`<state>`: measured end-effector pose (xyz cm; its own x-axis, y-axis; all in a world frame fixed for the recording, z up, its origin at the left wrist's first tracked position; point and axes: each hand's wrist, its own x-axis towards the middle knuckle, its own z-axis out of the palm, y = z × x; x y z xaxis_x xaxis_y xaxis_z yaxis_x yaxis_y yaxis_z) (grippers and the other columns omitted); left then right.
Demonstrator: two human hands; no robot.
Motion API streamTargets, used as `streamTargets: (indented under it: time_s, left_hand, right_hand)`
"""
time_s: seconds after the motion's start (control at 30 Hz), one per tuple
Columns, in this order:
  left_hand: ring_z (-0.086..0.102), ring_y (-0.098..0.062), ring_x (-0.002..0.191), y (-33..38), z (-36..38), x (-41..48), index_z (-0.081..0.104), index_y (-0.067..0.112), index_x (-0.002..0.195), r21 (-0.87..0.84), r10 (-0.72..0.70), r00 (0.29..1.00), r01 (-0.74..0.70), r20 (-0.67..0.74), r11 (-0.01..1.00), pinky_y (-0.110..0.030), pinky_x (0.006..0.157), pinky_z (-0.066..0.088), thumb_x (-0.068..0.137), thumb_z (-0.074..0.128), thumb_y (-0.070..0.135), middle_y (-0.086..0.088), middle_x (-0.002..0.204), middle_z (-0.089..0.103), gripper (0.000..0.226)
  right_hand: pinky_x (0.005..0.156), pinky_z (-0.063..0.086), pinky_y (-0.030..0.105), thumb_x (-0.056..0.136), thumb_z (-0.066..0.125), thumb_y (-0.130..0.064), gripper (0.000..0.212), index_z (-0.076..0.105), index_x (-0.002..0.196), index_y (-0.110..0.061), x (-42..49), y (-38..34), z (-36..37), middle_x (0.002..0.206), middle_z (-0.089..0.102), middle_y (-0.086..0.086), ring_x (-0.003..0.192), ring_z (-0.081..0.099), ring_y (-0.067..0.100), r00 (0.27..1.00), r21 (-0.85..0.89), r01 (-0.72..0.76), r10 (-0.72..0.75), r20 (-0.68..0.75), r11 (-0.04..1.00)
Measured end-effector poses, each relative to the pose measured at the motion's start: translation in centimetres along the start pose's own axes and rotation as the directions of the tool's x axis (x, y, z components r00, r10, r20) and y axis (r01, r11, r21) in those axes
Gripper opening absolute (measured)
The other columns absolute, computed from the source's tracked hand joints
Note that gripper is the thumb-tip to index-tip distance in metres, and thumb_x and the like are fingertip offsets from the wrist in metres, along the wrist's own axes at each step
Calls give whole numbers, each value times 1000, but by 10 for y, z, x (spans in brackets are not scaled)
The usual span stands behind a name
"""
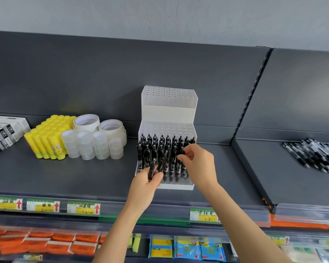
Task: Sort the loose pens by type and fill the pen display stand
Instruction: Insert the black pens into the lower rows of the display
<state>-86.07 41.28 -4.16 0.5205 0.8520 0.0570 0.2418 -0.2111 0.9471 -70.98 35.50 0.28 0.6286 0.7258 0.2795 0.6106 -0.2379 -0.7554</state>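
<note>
left hand [147,184] grips a few black plastic click pens [156,167] at the front of the white stepped plastic display stand [168,111]. right hand [198,164] fingers pinch a single black pen [181,150] over the front tier: find a free hole, seat it upright. loose black pen pile [315,156] lies far right.

The pen display stand [168,109] is a translucent white stepped block with three tiers of round holes, standing upright on the shelf. Black pens [160,149] stand upright in close rows in its front tier. At its front left corner the left hand [147,184] grips a tilted bunch of pens [156,166]; over its front right the right hand [199,164] pinches a single pen [181,151]. Well right of the stand, loose pens [315,154] lie flat in a criss-crossed pile.
</note>
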Motion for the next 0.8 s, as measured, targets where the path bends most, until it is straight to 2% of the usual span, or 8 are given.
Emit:
streamTargets:
  time_s: [0.1, 0.23, 0.3, 0.37, 0.43, 0.53, 0.7, 0.8]
  left_hand:
    - [58, -7, 69, 2, 0, -1, 63, 15, 93, -43, -10, 1000, 10, -16, 999, -20, 69, 49, 96, 54, 15, 1, 77, 63, 9]
    - [61, -2, 69, 4, 4, -1, 64, 17, 87, -60, 6, 1000, -6, 7, 998, -13, 66, 48, 96, 53, 13, 2, 77, 66, 15]
    - [60, 2, 66, 5, 6, 1, 63, 17, 84, -67, 14, 1000, -12, 26, 998, -11, 64, 46, 96, 52, 12, 3, 75, 65, 17]
    - [59, 2, 65, 8, 10, 3, 63, 16, 83, -70, 20, 998, -16, 58, 997, -10, 63, 45, 97, 52, 12, 2, 74, 66, 18]
    - [60, 0, 65, 12, 17, 4, 63, 16, 85, -72, 24, 995, -17, 93, 997, -12, 64, 47, 97, 52, 13, 0, 74, 66, 16]
    - [61, 0, 67, 17, 25, 5, 65, 15, 93, -78, 36, 991, -26, 130, 997, -20, 70, 51, 97, 52, 13, -1, 76, 67, 14]
    - [60, -11, 70, 18, 31, 8, 66, 8, 94, -34, 61, 988, -56, 144, 998, -27, 72, 48, 97, 53, 19, -11, 79, 67, 17]
    - [59, -17, 72, 16, 30, 10, 67, 10, 94, 59, 101, 990, -106, 94, 993, -32, 74, 47, 97, 52, 30, -8, 80, 67, 26]
  right_hand:
    - [74, 52, 32, 88, 66, -20, 18, 64, 102, -9, 2, 0, 0, 84, 65, 0, 79, 61, 18, 1000, -7, -11, 11, 5, 1000]
    - [76, 52, 31, 87, 66, -19, 17, 63, 102, -12, -2, 3, -5, 85, 65, -3, 81, 61, 16, 1000, -59, -8, 7, -20, 998]
    - [72, 51, 23, 86, 68, -18, 12, 65, 97, -14, -6, 2, -11, 81, 65, -6, 78, 61, 12, 999, 3, -11, 11, -33, 1000]
    - [69, 54, 23, 84, 69, -18, 9, 68, 92, -15, -9, -2, -17, 79, 67, -5, 75, 63, 12, 997, 124, -51, 43, 66, 991]
    - [73, 58, 32, 82, 71, -18, 10, 70, 91, -16, -10, -6, -20, 80, 70, -1, 76, 66, 18, 981, 230, -120, 80, 176, 966]
    - [75, 58, 42, 81, 71, -15, 10, 69, 90, -15, -9, -6, -21, 78, 71, 2, 76, 68, 22, 980, 268, -155, 114, 162, 951]
    - [74, 58, 45, 81, 68, -12, 5, 66, 84, -16, -9, -7, -27, 72, 71, 4, 71, 70, 23, 979, 291, -176, 136, 151, 940]
    - [75, 58, 35, 81, 67, -14, 7, 65, 82, -21, -2, -9, -38, 76, 70, -1, 74, 69, 18, 995, 256, -96, 97, 11, 962]
